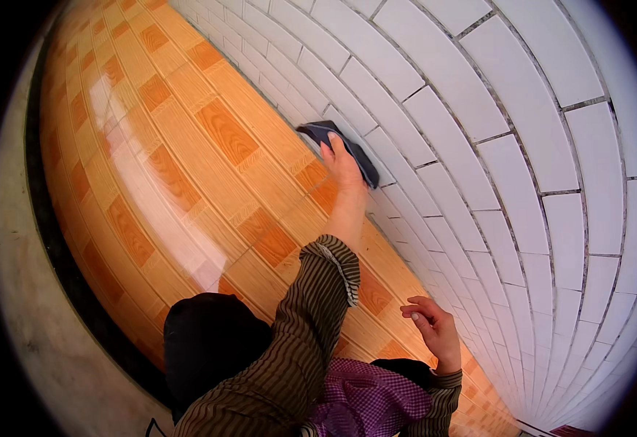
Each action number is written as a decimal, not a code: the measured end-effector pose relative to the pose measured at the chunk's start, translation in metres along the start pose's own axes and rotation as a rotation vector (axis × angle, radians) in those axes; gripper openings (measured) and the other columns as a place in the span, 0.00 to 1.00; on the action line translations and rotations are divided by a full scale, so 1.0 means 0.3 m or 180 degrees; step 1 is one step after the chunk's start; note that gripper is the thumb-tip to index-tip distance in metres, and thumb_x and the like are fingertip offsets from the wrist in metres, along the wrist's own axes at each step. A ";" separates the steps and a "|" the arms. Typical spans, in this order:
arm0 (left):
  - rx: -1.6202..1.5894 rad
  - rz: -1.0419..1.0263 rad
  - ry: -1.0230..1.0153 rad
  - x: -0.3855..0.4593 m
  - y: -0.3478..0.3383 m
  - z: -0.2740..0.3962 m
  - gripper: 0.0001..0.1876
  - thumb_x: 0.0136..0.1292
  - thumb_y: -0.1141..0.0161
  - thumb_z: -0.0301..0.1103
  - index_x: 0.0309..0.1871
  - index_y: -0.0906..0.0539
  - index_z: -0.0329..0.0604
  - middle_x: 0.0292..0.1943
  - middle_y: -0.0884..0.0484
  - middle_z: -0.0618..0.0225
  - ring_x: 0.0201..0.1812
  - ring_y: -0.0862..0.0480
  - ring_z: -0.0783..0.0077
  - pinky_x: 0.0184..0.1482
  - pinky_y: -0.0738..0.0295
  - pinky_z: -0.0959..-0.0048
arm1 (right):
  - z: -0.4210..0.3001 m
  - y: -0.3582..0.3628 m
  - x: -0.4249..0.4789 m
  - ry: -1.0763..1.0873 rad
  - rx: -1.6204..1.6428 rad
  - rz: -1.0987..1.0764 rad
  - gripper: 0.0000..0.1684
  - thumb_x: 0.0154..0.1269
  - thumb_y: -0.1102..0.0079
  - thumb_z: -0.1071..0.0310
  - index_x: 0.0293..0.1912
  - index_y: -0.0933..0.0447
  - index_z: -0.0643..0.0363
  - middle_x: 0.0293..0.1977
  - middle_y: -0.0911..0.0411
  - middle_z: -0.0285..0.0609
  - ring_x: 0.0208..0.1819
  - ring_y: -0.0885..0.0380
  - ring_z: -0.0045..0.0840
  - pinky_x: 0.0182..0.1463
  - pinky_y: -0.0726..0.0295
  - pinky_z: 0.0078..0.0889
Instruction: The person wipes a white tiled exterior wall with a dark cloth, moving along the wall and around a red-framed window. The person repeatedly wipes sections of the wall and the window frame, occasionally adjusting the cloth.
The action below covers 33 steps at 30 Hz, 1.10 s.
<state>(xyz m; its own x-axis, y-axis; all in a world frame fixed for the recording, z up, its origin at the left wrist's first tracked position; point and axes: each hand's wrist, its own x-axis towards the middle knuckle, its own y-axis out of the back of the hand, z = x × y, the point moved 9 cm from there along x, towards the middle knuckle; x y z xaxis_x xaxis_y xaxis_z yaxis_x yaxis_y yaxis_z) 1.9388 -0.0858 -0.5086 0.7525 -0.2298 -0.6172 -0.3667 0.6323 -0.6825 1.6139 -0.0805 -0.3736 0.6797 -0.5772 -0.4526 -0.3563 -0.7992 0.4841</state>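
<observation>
My left hand [345, 166] presses a folded dark blue-grey cloth [363, 158] against the lowest course of white wall tiles [400, 139], just above the floor. Its thumb lies on top of the cloth, while the other fingers are mostly hidden. A striped sleeve [318, 284] is rolled up on that forearm. My right hand [436, 330] hangs over the floor near the wall base, empty, with loosely bent fingers and the thumb apart. Dark grout lines run between the upper tiles; those near the floor look paler.
Glossy wood-pattern floor tiles [253, 180] meet the wall along a slanting edge. A black border strip [70, 262] and a pale stone surface [20, 218] curve along the left. My black-clad knee [212, 333] and purple checked garment [370, 393] occupy the bottom.
</observation>
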 end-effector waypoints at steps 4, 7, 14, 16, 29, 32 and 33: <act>0.2182 -0.0435 -0.1571 -0.057 -0.019 -0.069 0.39 0.78 0.56 0.50 0.78 0.55 0.29 0.78 0.52 0.45 0.77 0.50 0.49 0.77 0.59 0.58 | 0.029 0.019 -0.008 -0.0109 0.0102 -0.0017 0.15 0.73 0.44 0.73 0.57 0.25 0.66 0.42 0.14 0.45 0.47 0.16 0.26 0.53 0.19 0.29; 0.2151 -0.0587 -0.0939 -0.234 0.009 -0.300 0.42 0.78 0.57 0.50 0.76 0.63 0.23 0.79 0.66 0.38 0.79 0.63 0.43 0.78 0.69 0.57 | 0.045 0.040 -0.002 -0.0304 0.0473 0.0136 0.15 0.73 0.45 0.73 0.57 0.25 0.66 0.43 0.14 0.45 0.47 0.16 0.25 0.54 0.19 0.28; 0.1388 -0.0636 0.1355 -0.377 0.156 -0.616 0.56 0.69 0.59 0.71 0.76 0.61 0.23 0.79 0.62 0.44 0.79 0.56 0.53 0.77 0.59 0.60 | 0.051 -0.072 0.103 -0.0297 0.0139 -0.0320 0.16 0.74 0.44 0.70 0.56 0.25 0.65 0.42 0.14 0.45 0.46 0.16 0.24 0.52 0.20 0.27; 0.0896 -0.0589 0.1702 -0.353 0.095 -0.484 0.56 0.68 0.57 0.73 0.78 0.59 0.28 0.80 0.58 0.55 0.77 0.51 0.60 0.77 0.55 0.64 | 0.067 -0.070 0.098 -0.0412 -0.0067 -0.0251 0.16 0.74 0.44 0.68 0.56 0.25 0.65 0.41 0.13 0.45 0.45 0.16 0.24 0.51 0.20 0.27; 0.2177 -0.0955 -0.1514 0.137 -0.193 0.197 0.47 0.76 0.61 0.60 0.77 0.64 0.24 0.79 0.70 0.40 0.80 0.68 0.42 0.79 0.72 0.56 | 0.068 -0.050 0.038 -0.0549 0.0097 -0.0277 0.17 0.74 0.46 0.70 0.58 0.28 0.67 0.43 0.14 0.48 0.45 0.16 0.26 0.52 0.19 0.28; 0.2265 -0.0789 -0.0900 0.027 -0.097 -0.056 0.53 0.73 0.59 0.63 0.74 0.66 0.17 0.77 0.72 0.31 0.79 0.72 0.39 0.78 0.75 0.53 | 0.072 -0.051 0.043 -0.0558 0.0205 -0.0256 0.17 0.75 0.46 0.70 0.59 0.28 0.67 0.43 0.14 0.47 0.45 0.16 0.26 0.53 0.19 0.28; 0.2210 -0.0817 -0.0712 -0.033 -0.075 -0.121 0.54 0.73 0.59 0.65 0.73 0.66 0.15 0.76 0.72 0.29 0.79 0.73 0.40 0.78 0.76 0.53 | 0.069 -0.050 0.045 -0.0562 0.0182 -0.0257 0.17 0.75 0.46 0.69 0.59 0.28 0.67 0.43 0.14 0.47 0.45 0.16 0.26 0.52 0.19 0.28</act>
<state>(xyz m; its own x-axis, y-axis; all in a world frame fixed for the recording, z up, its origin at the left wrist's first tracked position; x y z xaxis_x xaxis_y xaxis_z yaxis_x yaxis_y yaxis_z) 1.9197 -0.1246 -0.5014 0.8873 -0.3237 -0.3286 0.2058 0.9154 -0.3460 1.6151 -0.0797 -0.4026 0.5865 -0.5274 -0.6148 -0.3445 -0.8493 0.3999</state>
